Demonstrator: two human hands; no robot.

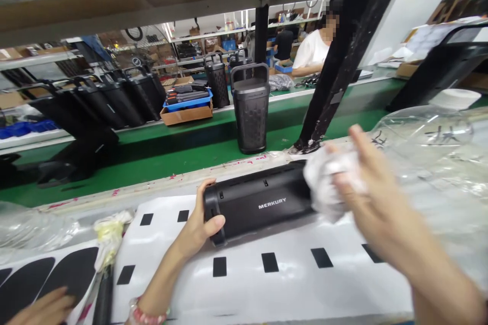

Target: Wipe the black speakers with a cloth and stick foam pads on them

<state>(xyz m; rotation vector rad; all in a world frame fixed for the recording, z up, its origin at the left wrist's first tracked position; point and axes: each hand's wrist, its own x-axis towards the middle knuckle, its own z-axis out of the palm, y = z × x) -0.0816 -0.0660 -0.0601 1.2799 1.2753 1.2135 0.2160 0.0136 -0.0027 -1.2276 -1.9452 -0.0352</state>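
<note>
Head view, items listed rel. to blk casing (263, 216), 1 pc., marked MERKURY: lies on its side, slightly angled, over white sheet (290, 292) w/ blk squares. L hand (200, 223): closed on casing's L end, thumb on front, fingers at top edge. R hand (368, 183): gripping crumpled white cloth (324, 185) at casing's R end; blurred, cannot tell if cloth touches. Blk-handled tool (103, 289), 1 pc., head wrapped in yellowish matl.: L of casing. Another person's hand (49, 307): far L of casing, by blk rounded pcs. (76, 271); grip unclear. Clear plastic (430, 162): R of casing. Green surface (217, 138): behind casing, w/ upright blk unit (251, 117), handle up. Carton (190, 116) w/ blue tray (205, 102): farther back, L of casing's ctr. Co-worker in white top (309, 53): well behind casing, to R.
</note>
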